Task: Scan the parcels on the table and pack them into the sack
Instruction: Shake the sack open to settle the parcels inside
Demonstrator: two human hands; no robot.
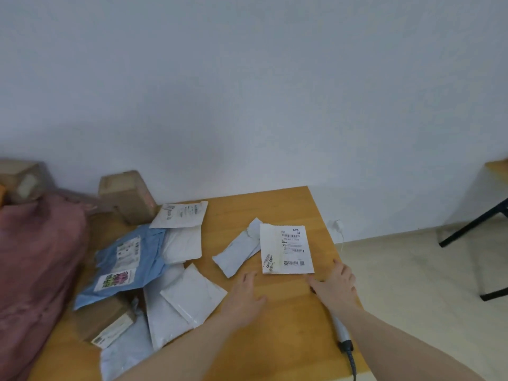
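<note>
Left hand (246, 294) flat, fingers straight, on the table (291, 320); right hand (334, 284) fingers spread beside the labelled parcel (286, 248), above the scanner (341, 332); sack (35, 270) at left.

arms: yours come in bare from the bottom edge, no sleeves showing anywhere up to the frame's cut
left hand (246, 294): no glove, no ring or watch that I can make out
right hand (334, 284): same deal, bare, nothing on the wrist
detail: kinda blurry, nails can't be made out
</note>
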